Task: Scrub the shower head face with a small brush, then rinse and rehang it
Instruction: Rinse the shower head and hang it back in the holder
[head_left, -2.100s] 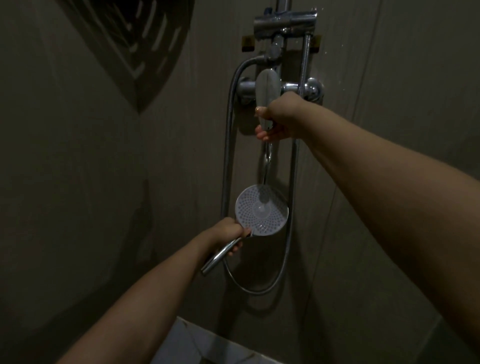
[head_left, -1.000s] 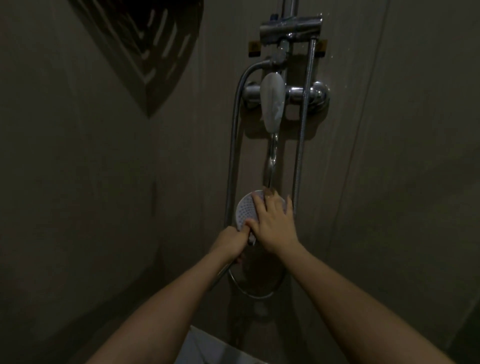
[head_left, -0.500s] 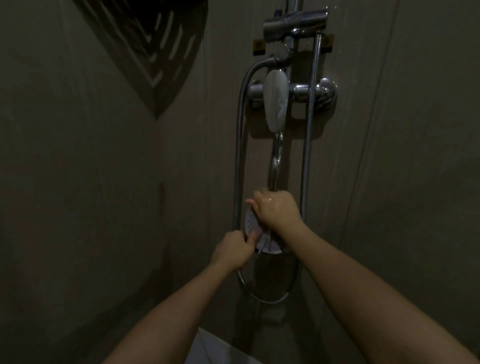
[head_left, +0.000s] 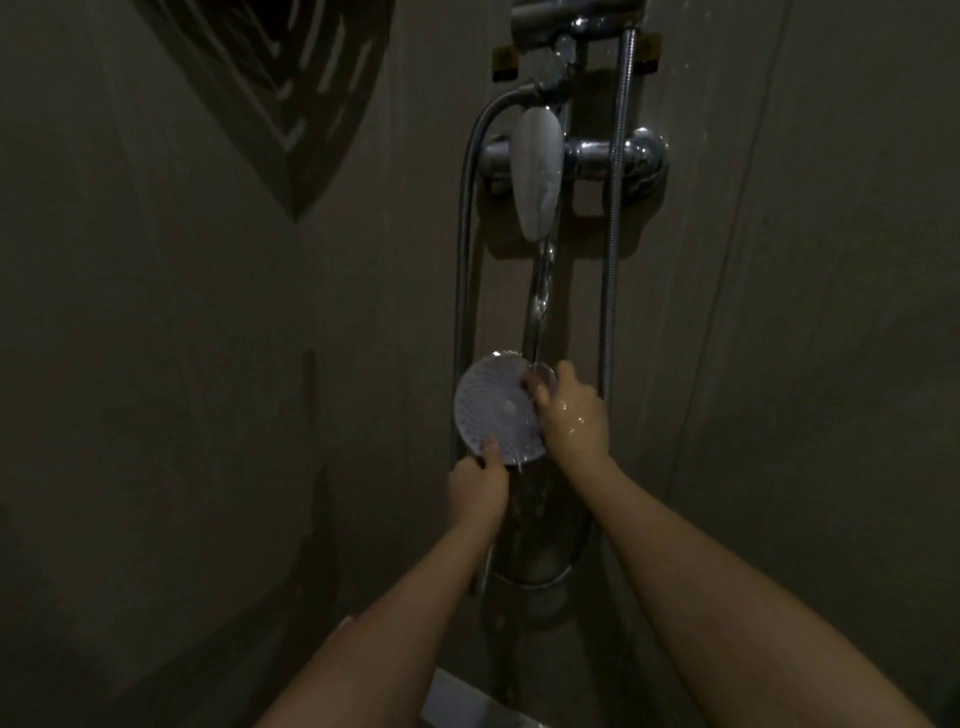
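The round white shower head (head_left: 493, 410) faces me, held low against the shower wall under a thin stream of water (head_left: 540, 296) that falls from the mixer tap. My left hand (head_left: 478, 486) grips its handle just below the face, thumb on the lower rim. My right hand (head_left: 571, 410) is wet and rests its fingers on the face's right side where the water lands. No brush is visible in either hand.
The chrome mixer (head_left: 613, 158) with its white lever (head_left: 537, 179) sits above on the wall. A metal hose (head_left: 462, 280) runs down the left and loops below; a riser pipe (head_left: 615, 208) runs on the right. A white ledge (head_left: 457, 699) lies at the bottom.
My right hand left the mixer lever, came down to the shower head face and rubbed over it. Water now runs from the tap. The face is more uncovered than half a second ago.
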